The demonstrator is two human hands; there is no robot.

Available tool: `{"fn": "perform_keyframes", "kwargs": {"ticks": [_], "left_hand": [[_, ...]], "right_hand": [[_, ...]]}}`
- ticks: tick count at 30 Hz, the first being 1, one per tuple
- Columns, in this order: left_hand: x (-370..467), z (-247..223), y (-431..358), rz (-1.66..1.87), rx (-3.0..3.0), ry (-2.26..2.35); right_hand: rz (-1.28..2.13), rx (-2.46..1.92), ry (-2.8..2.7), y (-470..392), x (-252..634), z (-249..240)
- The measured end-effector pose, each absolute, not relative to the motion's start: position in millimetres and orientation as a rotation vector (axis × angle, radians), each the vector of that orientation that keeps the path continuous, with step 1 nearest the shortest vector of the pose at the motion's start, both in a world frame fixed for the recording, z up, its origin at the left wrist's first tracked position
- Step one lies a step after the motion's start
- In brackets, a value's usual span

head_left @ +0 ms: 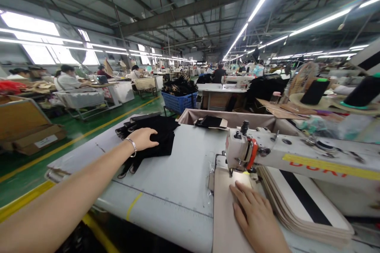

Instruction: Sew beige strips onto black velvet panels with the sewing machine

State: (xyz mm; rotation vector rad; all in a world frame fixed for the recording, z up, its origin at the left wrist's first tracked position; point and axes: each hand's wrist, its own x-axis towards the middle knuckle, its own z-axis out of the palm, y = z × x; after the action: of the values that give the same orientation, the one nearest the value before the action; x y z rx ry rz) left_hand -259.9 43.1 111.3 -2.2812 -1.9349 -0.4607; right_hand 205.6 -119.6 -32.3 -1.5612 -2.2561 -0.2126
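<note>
My left hand (143, 139), with a bracelet at the wrist, rests on a pile of black fabric pieces (163, 136) on the left of the table. Its thumb and fingers are apart, and some fingertips are lost against the dark cloth. My right hand (252, 209) lies flat on a beige fabric panel (224, 205), fingers stretched toward the needle area. That panel runs under the head of a white sewing machine (237, 146). To the right of my right hand, beneath the machine arm, sits a stack of beige panels (311, 201); its top one bears a black stripe.
Behind the tabletop (187, 166) is a beige-lined bin (190, 115) with a black and beige piece (211, 121) at its edge. Farther off stands a blue basket (179, 102) of black pieces. Black thread cones (316, 91) stand at right. Several people work in the background.
</note>
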Motion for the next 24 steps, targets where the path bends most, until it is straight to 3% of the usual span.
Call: {"fn": "perform_keyframes", "kwargs": {"ticks": [9,12,16,20,24], "left_hand": [[-201.7,178.8,-23.5,-0.672,-2.007,-1.763],[-141.1,138.3,-81.2,-0.570,-2.313,-1.603],[-83.9,60.7,-132.2,-0.294,-3.144,-1.378],[-68.8,36.0,-91.3,-0.568,-3.139,-1.628],[-50.7,25.8,-20.7,-0.576,-2.925,-1.475]], "right_hand": [[-0.135,-1.575,-2.247,-122.3,203.0,-22.1],[-0.119,-1.567,-2.264,-124.3,202.1,-17.8],[-0.055,-1.545,-2.285,-123.5,201.1,-8.5],[-0.020,-1.532,-2.284,-119.8,201.3,-3.7],[-0.018,-1.537,-2.273,-119.6,201.9,-5.1]]}}
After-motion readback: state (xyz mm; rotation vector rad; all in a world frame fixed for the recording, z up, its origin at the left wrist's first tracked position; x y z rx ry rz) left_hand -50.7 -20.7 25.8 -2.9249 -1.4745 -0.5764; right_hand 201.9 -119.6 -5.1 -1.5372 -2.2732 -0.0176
